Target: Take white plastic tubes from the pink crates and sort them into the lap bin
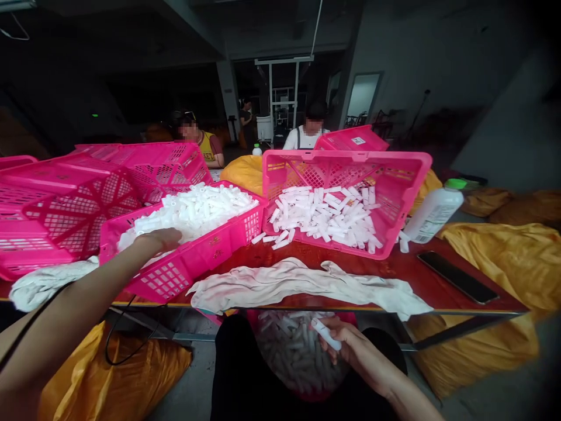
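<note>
White plastic tubes (197, 213) sit heaped in pink crate (184, 263) + 2nd crate (346, 164), more in basket (258, 318) below table; lots left. R hand (350, 345) grips one tube (326, 334) over basket. L hand (158, 240) lies flat on crate pile, grip can't tell.

Bare arms, black clothes
No sleeves on the left forearm (74, 292) or right forearm (385, 374); black trousers (232, 362), thin black strap (30, 330) across the left arm
</note>
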`<state>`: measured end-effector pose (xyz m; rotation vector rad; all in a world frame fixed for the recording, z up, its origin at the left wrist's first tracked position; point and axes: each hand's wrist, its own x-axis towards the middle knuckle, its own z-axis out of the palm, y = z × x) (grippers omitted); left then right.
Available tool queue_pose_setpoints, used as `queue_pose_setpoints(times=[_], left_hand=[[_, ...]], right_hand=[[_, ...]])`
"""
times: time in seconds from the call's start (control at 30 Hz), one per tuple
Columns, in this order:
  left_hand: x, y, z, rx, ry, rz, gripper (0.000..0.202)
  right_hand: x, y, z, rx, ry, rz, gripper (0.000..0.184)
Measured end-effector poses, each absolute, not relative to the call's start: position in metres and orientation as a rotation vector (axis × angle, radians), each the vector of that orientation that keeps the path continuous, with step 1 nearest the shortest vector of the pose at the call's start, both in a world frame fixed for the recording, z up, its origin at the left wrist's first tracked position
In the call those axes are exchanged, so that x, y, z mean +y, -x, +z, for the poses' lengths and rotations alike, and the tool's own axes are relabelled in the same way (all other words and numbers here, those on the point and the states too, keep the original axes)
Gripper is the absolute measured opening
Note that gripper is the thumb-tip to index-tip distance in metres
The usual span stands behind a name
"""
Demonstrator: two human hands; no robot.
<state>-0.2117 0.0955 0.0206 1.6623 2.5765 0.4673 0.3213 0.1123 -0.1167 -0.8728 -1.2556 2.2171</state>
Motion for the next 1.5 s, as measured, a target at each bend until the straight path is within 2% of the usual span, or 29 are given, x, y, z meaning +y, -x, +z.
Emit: queue_pose_setpoints(times=[0.17,0.27,0.33,0.4,0.47,0.5,0.63,0.8,0.97,1.1,1.17,1.27,1.33,1.43,1.5], left_hand=[[0.062,0.213,0.057,2.701,-1.706,0.314,0.031],[0.034,0.177,0.061,2.75,-1.768,0.423,0.022],[0.022,0.128,0.042,2.562,-1.798,0.677,0.031],[0.017,0.066,0.008,2.193,-1.747,0.894,0.04],[0.016,0.003,-0.029,1.945,-1.728,0.965,0.037],[0.015,-0.024,-0.046,1.866,-1.706,0.977,0.033],[0.015,-0.089,-0.093,1.562,-1.617,1.008,0.024],[0.019,-0.1,-0.104,1.377,-1.42,1.05,0.021],[0.01,-0.093,-0.095,1.559,-1.172,1.326,0.023],[0.002,-0.098,-0.087,1.669,-1.384,1.268,0.021],[0.0,-0.104,-0.086,1.722,-1.531,1.194,0.019],[0.002,-0.114,-0.092,1.7,-1.618,1.11,0.02],[0.004,-0.119,-0.098,1.669,-1.628,1.109,0.023],[0.007,-0.114,-0.105,1.583,-1.544,1.173,0.032],[0.007,-0.103,-0.106,1.547,-1.508,1.207,0.028]], right_hand=[[0.1,-0.332,-0.121,-1.199,0.867,2.232,0.026],[0.099,-0.314,-0.117,-1.36,0.891,2.122,0.017],[0.101,-0.29,-0.107,-1.481,0.826,2.015,0.019],[0.103,-0.262,-0.096,-1.46,0.73,1.969,0.029],[0.104,-0.24,-0.09,-1.388,0.593,1.993,0.047],[0.105,-0.233,-0.089,-1.355,0.547,2.002,0.049],[0.104,-0.234,-0.097,-1.436,0.533,1.911,0.032],[0.098,-0.263,-0.104,-1.714,0.592,1.679,0.027],[0.091,-0.278,-0.109,-1.863,0.658,1.591,0.021],[0.084,-0.281,-0.114,-1.96,0.624,1.617,0.023],[0.081,-0.279,-0.117,-2.067,0.646,1.465,0.02],[0.076,-0.277,-0.119,-2.243,0.707,1.045,0.017],[0.075,-0.276,-0.119,-2.263,0.717,0.919,0.017],[0.078,-0.28,-0.114,-2.221,0.668,1.095,0.017],[0.081,-0.285,-0.11,-2.206,0.641,1.25,0.014]])
